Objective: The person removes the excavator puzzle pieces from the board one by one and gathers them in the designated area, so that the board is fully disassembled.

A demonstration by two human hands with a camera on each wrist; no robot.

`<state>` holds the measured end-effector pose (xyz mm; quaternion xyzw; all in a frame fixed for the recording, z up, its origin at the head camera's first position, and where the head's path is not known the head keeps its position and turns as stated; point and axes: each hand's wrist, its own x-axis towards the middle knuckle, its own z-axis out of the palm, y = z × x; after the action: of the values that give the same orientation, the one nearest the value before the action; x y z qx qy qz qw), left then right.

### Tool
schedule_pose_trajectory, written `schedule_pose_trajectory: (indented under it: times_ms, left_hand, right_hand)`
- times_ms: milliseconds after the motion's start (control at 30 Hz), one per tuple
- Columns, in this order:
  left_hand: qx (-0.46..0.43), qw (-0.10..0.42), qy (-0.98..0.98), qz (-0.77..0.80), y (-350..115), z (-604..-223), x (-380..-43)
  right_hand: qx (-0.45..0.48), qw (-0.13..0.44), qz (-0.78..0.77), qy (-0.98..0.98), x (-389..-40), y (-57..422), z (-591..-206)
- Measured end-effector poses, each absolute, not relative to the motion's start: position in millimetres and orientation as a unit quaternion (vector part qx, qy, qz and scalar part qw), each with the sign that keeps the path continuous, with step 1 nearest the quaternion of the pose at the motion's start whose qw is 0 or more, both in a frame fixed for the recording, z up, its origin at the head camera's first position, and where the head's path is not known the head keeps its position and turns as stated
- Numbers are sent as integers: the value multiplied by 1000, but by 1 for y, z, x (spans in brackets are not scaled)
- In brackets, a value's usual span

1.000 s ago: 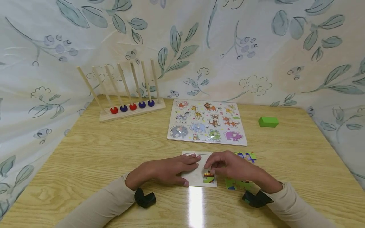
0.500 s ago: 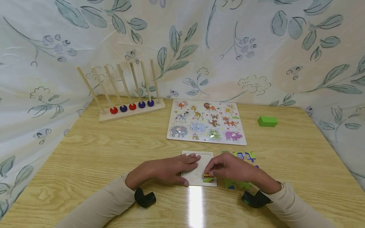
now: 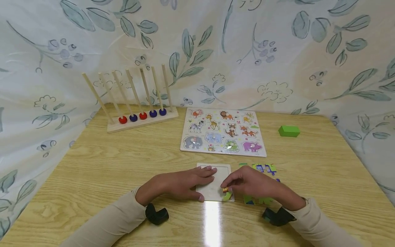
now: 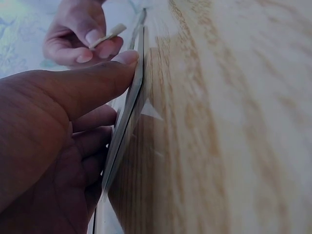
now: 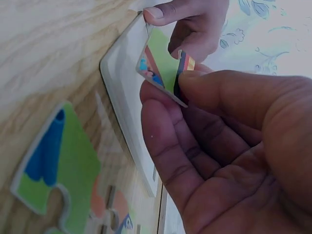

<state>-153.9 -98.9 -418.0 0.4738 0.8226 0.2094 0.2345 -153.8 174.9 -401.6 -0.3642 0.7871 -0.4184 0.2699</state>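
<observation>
My left hand lies flat, fingers spread, on a small white puzzle board. Its thumb rests along the board's near edge. Between thumb and fingers, my right hand pinches a puzzle piece printed in green with red, yellow and blue parts. In the right wrist view the piece is tilted, close over the board's right side. Several loose puzzle pieces lie right of the board, partly hidden under the right hand. One green piece with a blue shape shows large in the right wrist view.
Behind the small board lies a wider animal puzzle board. A wooden stand with upright pegs and red and blue beads is at the back left. A green block sits at the back right. A patterned cloth hangs behind the table.
The right hand has moved slightly down and toward me with the piece. The piece has turned and tilted, showing less of its printed face. The left hand has stayed put.
</observation>
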Motion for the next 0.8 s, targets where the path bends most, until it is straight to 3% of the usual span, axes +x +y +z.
schedule_pose_trajectory:
  times_ms: [800]
  left_hand:
    - [457, 250, 825, 217, -97, -415, -154]
  right_hand:
    - [-347, 275, -406, 799, -152, 223, -387]
